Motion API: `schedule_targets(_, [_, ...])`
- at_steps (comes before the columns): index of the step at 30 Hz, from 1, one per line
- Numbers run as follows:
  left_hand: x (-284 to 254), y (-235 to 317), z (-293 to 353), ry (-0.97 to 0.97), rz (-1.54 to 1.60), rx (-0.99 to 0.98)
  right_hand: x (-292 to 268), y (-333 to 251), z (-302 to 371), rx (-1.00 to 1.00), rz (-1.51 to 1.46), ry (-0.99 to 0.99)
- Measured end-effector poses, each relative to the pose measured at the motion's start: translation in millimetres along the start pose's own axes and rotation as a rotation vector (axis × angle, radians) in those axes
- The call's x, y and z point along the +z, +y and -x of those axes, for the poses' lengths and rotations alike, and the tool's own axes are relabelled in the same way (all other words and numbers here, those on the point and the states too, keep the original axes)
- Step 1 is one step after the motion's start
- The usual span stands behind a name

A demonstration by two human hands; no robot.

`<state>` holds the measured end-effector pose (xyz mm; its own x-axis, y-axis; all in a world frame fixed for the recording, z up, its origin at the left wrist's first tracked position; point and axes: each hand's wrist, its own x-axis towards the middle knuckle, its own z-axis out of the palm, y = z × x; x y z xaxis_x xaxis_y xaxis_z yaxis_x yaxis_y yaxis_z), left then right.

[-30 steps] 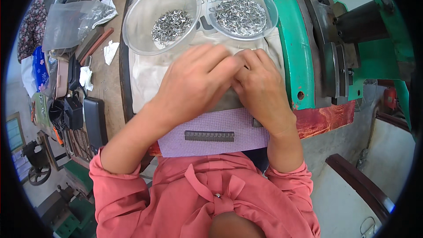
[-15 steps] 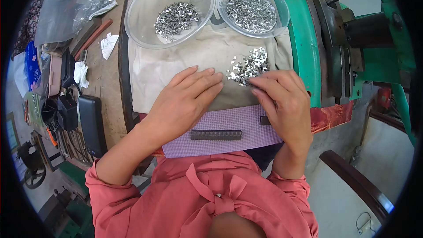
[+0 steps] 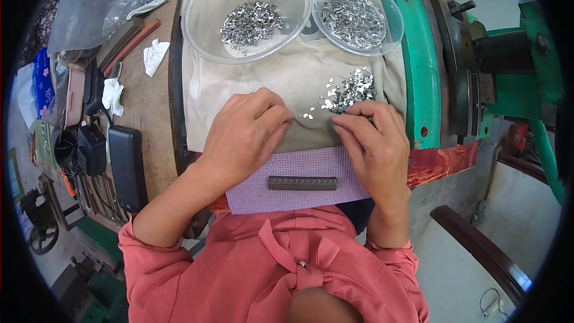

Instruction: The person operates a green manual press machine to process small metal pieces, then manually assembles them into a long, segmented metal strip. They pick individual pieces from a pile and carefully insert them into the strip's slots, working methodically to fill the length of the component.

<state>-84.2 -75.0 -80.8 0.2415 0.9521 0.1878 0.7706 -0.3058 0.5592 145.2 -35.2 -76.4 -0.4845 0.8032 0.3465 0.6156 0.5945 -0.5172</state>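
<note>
A heap of small shiny metal pieces [image 3: 359, 87] lies on the beige cloth [image 3: 251, 78], with a few loose flakes [image 3: 307, 113] to its left. My left hand [image 3: 242, 134] is closed just left of those flakes, its thumb and fingertips pinched together. At the heap's near edge, my right hand [image 3: 375, 143] is closed too, thumb against fingers. Whatever either pinch contains is too small or hidden to make out. Nearer to me, a dark slotted metal bar [image 3: 302, 183] rests on the purple checked cloth [image 3: 251, 198], between my forearms.
Two clear plastic bowls stand at the back: the left bowl [image 3: 190, 24] with short metal pieces, the right bowl [image 3: 396, 30] with thin ones. A green machine [image 3: 421, 72] borders the right side. On the left bench lie a black power bank [image 3: 127, 170] and crumpled tissue [image 3: 155, 57].
My left hand has gone from flat with fingers stretched to a pinch. My right fingertips have shifted slightly left. A few flakes now lie apart from the heap. The view has shifted a little.
</note>
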Motion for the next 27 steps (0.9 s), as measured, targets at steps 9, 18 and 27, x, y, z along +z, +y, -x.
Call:
schedule_targets(9, [13.7, 0.5, -13.6, 0.003, -0.024, 0.005, 19.0, -8.1, -11.6, -0.042, 0.014, -0.032])
schedule_targets(18, [-7.0, 4.4, 9.0, -0.025, -0.007, -0.001, 25.7, -7.4, -13.2, -0.067, 0.069, -0.050])
schedule_targets(27, [-14.9, 16.8, 53.2, -0.099, 0.120, 0.003, 23.5, -8.8, -15.0, -0.052, 0.091, -0.097])
